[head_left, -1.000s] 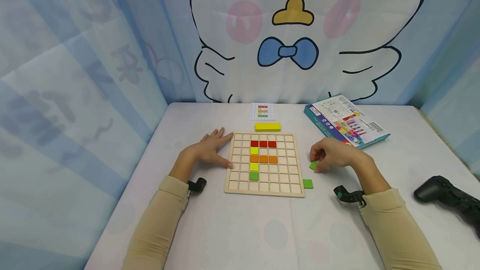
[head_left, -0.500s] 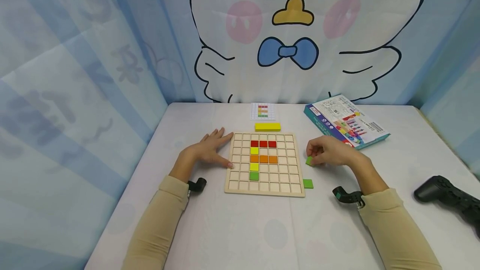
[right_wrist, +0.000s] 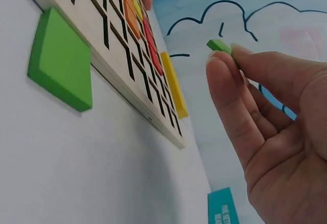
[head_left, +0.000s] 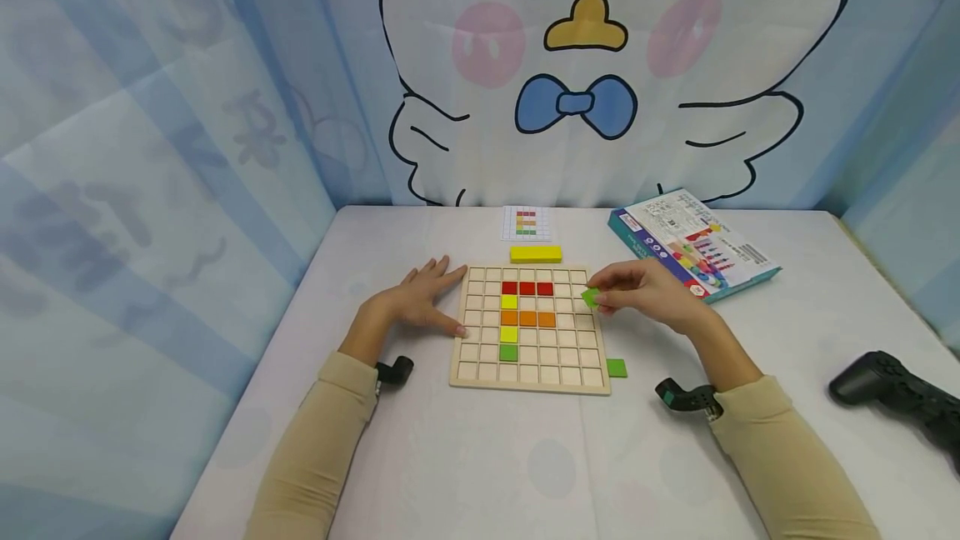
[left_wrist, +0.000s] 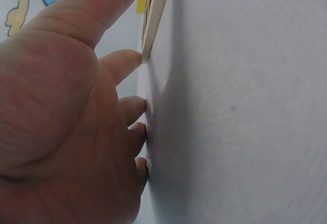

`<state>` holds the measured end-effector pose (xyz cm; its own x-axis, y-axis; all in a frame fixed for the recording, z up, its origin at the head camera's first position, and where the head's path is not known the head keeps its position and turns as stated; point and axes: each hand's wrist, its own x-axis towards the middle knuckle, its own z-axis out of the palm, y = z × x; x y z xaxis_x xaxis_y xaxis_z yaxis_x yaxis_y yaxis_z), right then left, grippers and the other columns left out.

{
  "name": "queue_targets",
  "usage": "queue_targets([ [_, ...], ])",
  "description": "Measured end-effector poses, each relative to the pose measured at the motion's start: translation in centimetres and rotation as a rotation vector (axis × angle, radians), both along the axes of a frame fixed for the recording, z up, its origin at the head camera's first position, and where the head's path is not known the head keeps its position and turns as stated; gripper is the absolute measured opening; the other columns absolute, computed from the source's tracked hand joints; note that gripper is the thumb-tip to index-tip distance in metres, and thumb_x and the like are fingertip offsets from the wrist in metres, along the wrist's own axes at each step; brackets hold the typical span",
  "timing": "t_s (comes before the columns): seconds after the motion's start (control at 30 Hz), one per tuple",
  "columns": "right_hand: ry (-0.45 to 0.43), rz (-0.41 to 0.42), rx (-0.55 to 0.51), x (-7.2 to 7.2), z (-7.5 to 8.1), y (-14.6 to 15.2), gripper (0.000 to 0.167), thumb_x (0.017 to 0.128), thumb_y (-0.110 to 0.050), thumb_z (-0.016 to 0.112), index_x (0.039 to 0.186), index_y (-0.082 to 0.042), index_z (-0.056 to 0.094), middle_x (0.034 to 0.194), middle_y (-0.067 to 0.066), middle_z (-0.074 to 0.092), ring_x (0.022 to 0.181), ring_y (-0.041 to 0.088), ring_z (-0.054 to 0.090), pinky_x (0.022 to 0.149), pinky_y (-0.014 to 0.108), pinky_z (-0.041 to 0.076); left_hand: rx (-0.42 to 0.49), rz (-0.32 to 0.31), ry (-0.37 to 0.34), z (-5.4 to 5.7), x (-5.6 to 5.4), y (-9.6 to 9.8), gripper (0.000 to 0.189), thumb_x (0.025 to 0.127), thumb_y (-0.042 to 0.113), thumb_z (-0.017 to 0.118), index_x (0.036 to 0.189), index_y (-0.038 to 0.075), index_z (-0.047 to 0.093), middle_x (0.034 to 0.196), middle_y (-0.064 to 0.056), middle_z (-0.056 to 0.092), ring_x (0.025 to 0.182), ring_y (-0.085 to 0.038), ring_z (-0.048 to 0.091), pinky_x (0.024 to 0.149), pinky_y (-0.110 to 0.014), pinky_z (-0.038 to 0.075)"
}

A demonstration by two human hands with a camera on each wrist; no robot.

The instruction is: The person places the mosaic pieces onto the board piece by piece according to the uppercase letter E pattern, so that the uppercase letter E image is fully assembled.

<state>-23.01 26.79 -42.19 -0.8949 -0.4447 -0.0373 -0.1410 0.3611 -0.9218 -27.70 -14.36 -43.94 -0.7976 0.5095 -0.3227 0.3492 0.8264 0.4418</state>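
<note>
A wooden grid board [head_left: 547, 375] lies on the table with red, yellow, orange and green square tiles in some of its cells. My left hand [head_left: 420, 300] rests at the board's left edge, thumb and index finger touching it, fingers spread. Between thumb and fingertips my right hand [head_left: 651, 297] pinches a green tile [right_wrist: 219, 45], held above the board's right edge in the head view. Another green tile [head_left: 617, 368] lies on the table against the board's lower right side; the right wrist view shows it large at the left.
Behind the board lie a yellow bar [head_left: 536, 254] and a pattern card [head_left: 527, 223] with a coloured grid. A teal and white box [head_left: 696, 242] sits at the back right. A black game controller [head_left: 892, 390] lies at the right edge.
My right hand has lifted the green tile from the table and carried it left and away from me, to over the board's right edge. The left hand has stayed still.
</note>
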Motion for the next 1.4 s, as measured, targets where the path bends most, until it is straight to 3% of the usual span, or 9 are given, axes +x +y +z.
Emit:
queue_targets([
  [0.3,-0.042,-0.047,-0.179,0.3,-0.5,-3.1,0.040,0.096,-0.011,0.075,0.132,0.005,0.065,0.104,0.005,0.077,0.089,0.017,0.076,0.088,0.027,0.062,0.002,-0.001,0.006,0.1,0.1,-0.1,0.119,0.078,0.066,0.082,0.169,0.028,0.015,0.176,-0.013,-0.005,0.163,-0.032,-0.010,0.131,-0.055,-0.005],
  [0.47,0.012,-0.034,-0.149,0.5,-0.9,-4.3,0.034,0.097,-0.012,0.074,0.129,-0.001,0.070,0.103,0.006,0.077,0.089,0.018,0.076,0.087,0.023,0.061,0.006,0.004,0.005,0.2,0.1,0.0,0.118,0.078,0.065,0.082,0.168,0.029,0.016,0.176,-0.013,-0.004,0.163,-0.032,-0.010,0.131,-0.054,-0.005],
  [0.63,0.085,-0.021,-0.097,0.8,-1.1,-5.3,0.031,0.093,-0.014,0.079,0.122,-0.004,0.074,0.101,0.007,0.076,0.081,0.020,0.067,0.078,0.019,0.059,0.010,0.007,0.006,0.2,0.2,0.0,0.118,0.078,0.064,0.083,0.168,0.028,0.016,0.176,-0.014,-0.003,0.163,-0.034,-0.009,0.131,-0.055,-0.005],
  [1.13,0.269,0.109,-0.023,1.0,-1.6,-6.6,0.020,0.085,-0.011,0.086,0.105,-0.012,0.081,0.093,0.009,0.072,0.080,0.022,0.058,0.066,0.024,0.046,0.004,0.007,-0.001,0.2,0.1,0.0,0.118,0.078,0.065,0.082,0.169,0.029,0.015,0.176,-0.013,-0.004,0.163,-0.032,-0.010,0.131,-0.054,-0.005],
  [1.4,0.225,0.140,0.030,1.5,-1.5,-7.4,0.020,0.084,-0.015,0.088,0.104,-0.017,0.082,0.100,0.001,0.076,0.100,0.028,0.060,0.091,0.045,0.049,0.006,0.005,-0.001,0.1,0.1,0.0,0.118,0.078,0.065,0.082,0.169,0.029,0.015,0.176,-0.012,-0.005,0.163,-0.032,-0.011,0.131,-0.054,-0.006],
])
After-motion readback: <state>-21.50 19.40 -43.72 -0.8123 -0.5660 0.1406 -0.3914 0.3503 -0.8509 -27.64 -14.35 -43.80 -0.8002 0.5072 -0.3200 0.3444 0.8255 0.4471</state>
